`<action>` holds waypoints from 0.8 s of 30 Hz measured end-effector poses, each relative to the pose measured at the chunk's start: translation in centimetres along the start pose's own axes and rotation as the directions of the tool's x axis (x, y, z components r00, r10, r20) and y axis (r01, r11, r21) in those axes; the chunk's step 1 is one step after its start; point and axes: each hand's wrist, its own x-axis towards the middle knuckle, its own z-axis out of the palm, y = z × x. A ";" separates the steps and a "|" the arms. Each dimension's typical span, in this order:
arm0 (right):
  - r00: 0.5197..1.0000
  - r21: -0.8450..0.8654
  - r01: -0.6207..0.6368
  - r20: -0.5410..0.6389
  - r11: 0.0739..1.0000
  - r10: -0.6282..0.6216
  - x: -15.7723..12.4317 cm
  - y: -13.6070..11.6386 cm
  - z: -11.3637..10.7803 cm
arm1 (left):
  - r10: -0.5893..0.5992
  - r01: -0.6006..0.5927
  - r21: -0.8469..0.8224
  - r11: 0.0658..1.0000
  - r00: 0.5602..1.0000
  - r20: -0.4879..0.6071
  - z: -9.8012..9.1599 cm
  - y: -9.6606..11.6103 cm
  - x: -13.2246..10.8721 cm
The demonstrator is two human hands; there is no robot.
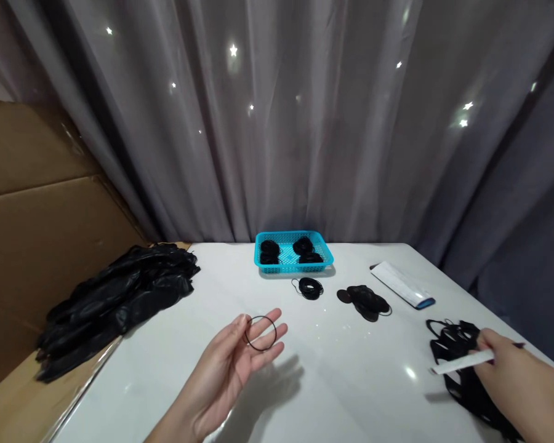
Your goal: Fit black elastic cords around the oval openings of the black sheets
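My left hand, palm up over the white table, pinches a thin black ring at the thumb. Its other fingers are spread behind the ring. On the right, my right hand is closed around a narrow white strip, whose far end points left. That hand is over a pile of black strap-like loops; whether it also grips any of them I cannot tell. A coiled bundle of thin black cord lies ahead of my left hand. Beside it is a heap of flat dark round pieces.
At the back stands a blue plastic basket with several black cord bundles. A white-and-blue flat packet lies at the right. Shiny black material is piled on cardboard at the left, beside a cardboard box. A grey curtain hangs behind.
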 end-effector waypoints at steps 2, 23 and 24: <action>0.984 0.075 -0.124 0.135 0.989 0.113 0.4 -0.3 0.0 | -0.017 0.018 -0.051 0.999 0.999 0.029 0.0 -0.3 -0.3; 0.969 0.230 -0.244 0.011 0.942 0.249 -0.4 0.6 -2.0 | -0.084 0.102 -0.047 0.994 0.952 0.295 2.0 0.0 -2.2; 0.972 0.238 -0.230 0.008 0.944 0.234 -0.7 0.0 -2.1 | -0.084 0.101 -0.044 0.994 0.952 0.294 2.0 0.0 -2.3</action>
